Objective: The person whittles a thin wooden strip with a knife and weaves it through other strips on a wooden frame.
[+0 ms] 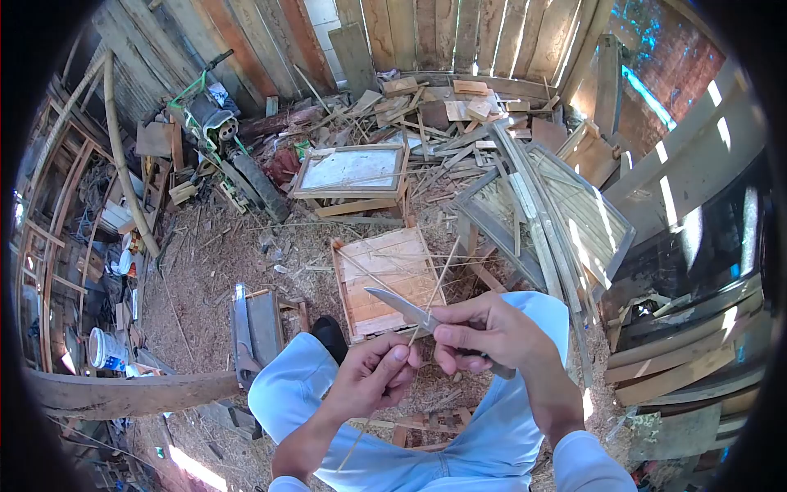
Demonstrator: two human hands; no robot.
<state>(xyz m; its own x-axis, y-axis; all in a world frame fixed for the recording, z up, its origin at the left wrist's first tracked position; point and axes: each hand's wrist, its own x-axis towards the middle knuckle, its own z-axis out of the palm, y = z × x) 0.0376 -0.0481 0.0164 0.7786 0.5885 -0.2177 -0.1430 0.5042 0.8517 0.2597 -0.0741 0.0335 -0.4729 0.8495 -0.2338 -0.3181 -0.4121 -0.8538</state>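
Observation:
My right hand [504, 332] is closed on a knife [399, 304], its blade pointing to the upper left and its handle mostly hidden in the palm. A thin wooden stick [447, 266] runs slantwise past the blade and down between my knees. My left hand [373, 373] pinches this stick just below the knife. The blade crosses the stick close to my left fingertips; whether it cuts into the wood cannot be made out. Beyond the hands lies a shallow wooden box [385, 275], with more thin sticks across its top.
A handsaw [243, 328] rests on a small stool [266, 324] by my left knee. Framed panels [348, 170] and long boards [533, 217] lean ahead. Scrap wood [451, 107] is heaped at the back wall. A white bucket [106, 348] stands left; shavings cover the floor [201, 262].

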